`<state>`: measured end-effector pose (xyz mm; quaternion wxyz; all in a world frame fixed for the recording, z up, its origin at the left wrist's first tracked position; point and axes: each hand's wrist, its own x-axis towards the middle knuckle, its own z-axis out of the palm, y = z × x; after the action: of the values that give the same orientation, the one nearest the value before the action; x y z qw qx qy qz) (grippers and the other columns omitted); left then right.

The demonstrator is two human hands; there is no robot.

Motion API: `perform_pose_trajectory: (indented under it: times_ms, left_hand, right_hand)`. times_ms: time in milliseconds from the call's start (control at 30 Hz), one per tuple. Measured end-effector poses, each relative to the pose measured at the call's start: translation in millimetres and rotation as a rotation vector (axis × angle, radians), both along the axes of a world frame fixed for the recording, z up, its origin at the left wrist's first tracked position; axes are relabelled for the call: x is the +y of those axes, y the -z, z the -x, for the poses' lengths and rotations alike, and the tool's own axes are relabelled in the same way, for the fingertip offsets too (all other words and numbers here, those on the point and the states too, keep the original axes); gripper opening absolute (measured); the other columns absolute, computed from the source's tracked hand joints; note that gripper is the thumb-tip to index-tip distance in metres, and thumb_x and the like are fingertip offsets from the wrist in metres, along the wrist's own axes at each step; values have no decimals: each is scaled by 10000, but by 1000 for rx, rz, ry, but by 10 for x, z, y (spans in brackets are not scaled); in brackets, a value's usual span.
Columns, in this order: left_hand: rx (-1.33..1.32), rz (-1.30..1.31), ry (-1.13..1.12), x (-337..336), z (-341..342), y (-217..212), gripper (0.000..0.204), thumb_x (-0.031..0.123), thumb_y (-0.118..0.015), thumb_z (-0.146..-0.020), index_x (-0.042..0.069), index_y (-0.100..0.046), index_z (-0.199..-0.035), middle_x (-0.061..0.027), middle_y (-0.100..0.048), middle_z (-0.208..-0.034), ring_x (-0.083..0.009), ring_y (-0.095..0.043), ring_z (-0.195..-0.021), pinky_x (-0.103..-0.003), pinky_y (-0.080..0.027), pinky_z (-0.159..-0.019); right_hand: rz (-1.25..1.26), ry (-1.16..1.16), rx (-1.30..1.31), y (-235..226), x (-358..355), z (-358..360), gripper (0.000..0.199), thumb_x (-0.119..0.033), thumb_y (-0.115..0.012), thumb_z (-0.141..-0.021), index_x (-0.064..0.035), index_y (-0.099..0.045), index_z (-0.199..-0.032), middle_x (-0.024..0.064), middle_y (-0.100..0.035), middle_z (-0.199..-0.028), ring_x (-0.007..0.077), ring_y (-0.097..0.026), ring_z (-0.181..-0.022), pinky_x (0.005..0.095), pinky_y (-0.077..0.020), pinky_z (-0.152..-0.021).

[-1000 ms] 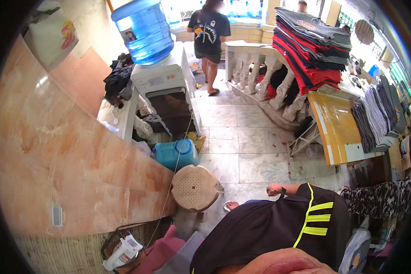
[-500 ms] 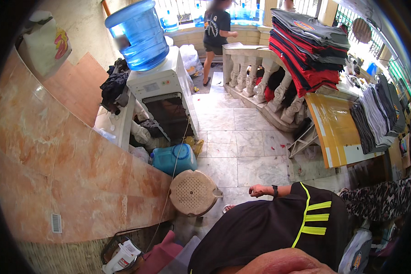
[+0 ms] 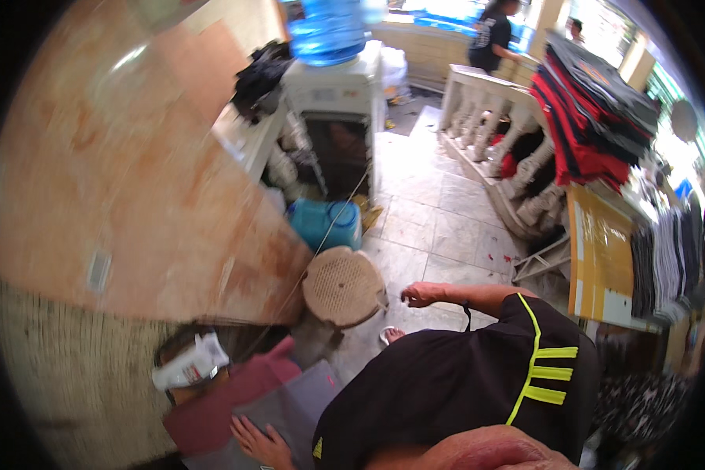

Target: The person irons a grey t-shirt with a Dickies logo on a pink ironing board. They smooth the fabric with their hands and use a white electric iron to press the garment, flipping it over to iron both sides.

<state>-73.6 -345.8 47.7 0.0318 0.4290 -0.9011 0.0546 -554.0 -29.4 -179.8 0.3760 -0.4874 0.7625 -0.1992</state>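
Note:
My left hand (image 3: 260, 443) lies flat with spread fingers on a smooth grey sheet-like piece (image 3: 309, 392), perhaps folded cloth, with a small pink mark near its far corner. A maroon cloth (image 3: 235, 384) is partly under it. My right arm reaches across the front of my black shirt (image 3: 446, 376) with yellow stripes. Over the tiled floor hangs my right hand (image 3: 423, 294), its fingers loosely bent and slightly apart, with nothing visible in them. Nearest to it is a round beige perforated stool (image 3: 343, 286).
A marbled board (image 3: 149, 180) fills the left. Beyond the stool stand a blue jug (image 3: 325, 222) and a water dispenser (image 3: 329, 86). Stacked garments (image 3: 591, 110) rest by the balustrade (image 3: 493, 133) on the right. A white object (image 3: 192, 362) sits near the maroon cloth. Two people are farther back.
My left hand has come into view on the grey piece. My right hand has shifted left and farther away in the picture. The view has turned, and a person farther back appears more to the right.

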Motion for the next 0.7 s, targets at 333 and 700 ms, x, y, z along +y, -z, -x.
perform_pose_trajectory:
  times_ms: [333,700]
  left_hand:
    - [39,60,23,-54,-95,267,615,394,-452,-984,51,-388,-1491,-111,-310,-1600,-361,-271,-1468,-521,-251,-1142]
    - [76,47,9,-35,-42,207,637,398,-455,-975,37,-369,-1493,-109,-308,-1599,-334,-253,-1480,-492,-246,-1151]
  right_hand:
    - [834,-638,5,-1878,-2245,-1199,215,-85,-595,-860,-13,-570,-1062,206,-598,-1049,409,-583,-1017,490,-479,-825]
    - [845,-495,383,-1559,-2386,-2758,628,-330,-625,-888,-49,-442,-1419,208,-353,-1511,393,-302,-1428,537,-314,-1101]
